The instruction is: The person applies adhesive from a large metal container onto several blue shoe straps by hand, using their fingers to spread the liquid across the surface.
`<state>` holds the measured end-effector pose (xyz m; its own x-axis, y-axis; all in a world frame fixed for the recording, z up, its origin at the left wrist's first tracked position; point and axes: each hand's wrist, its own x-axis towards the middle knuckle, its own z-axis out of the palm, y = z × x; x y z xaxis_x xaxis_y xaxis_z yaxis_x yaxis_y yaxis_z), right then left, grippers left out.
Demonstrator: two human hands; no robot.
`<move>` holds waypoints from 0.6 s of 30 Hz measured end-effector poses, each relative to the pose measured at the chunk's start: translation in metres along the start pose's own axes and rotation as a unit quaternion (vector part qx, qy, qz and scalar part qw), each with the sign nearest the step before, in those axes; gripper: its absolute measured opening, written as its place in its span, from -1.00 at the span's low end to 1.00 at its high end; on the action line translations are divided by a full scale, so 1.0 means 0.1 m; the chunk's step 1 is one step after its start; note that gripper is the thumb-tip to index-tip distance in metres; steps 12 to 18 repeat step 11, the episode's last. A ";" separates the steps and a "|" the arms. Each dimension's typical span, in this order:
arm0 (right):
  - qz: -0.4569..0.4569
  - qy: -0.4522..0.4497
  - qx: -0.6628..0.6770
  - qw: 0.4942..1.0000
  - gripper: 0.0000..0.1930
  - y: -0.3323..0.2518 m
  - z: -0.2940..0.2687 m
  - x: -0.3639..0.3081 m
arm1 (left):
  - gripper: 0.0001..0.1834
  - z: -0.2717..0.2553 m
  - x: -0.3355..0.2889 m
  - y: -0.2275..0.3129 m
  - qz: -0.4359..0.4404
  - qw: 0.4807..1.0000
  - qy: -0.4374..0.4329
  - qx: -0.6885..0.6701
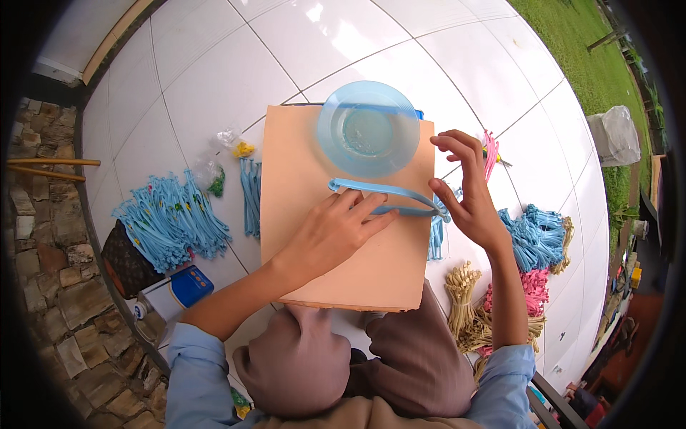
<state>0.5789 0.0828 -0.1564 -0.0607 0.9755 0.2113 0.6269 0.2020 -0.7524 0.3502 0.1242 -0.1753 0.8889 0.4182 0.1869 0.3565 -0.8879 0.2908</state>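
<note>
On the peach-coloured board (343,268) lies a flat light-blue strap (407,191), folded into a long loop with its joined ends over the board's right edge. My left hand (336,225) rests on the board with bent fingers on the loop, holding it down; the fingertips partly cover the strap. Just beyond the joined ends, my right hand (468,196) is raised, thumb and fingers apart, with nothing seen between them. A translucent blue bowl (368,166) stands at the board's far end, with a little clear content in its bottom.
Bundles of light-blue straps (168,222) lie on the white tiled floor (207,64) at left. More blue bundles (532,236), pink ones (534,289) and beige ones (461,293) lie at right. A blue-and-white container (189,282) and a brown patterned bag (128,257) sit at lower left.
</note>
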 end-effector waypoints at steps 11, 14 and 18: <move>-0.130 -0.039 -0.336 0.932 -0.50 0.00 0.25 0.49 | -0.56 -0.05 0.02 -0.02 0.002 0.999 -0.033 -0.040; -0.130 -0.039 -0.336 0.932 -0.50 0.00 0.25 0.49 | -0.56 -0.05 0.02 -0.02 0.002 0.999 -0.033 -0.040; -0.130 -0.039 -0.336 0.932 -0.50 0.00 0.25 0.49 | -0.56 -0.05 0.02 -0.02 0.002 0.999 -0.033 -0.040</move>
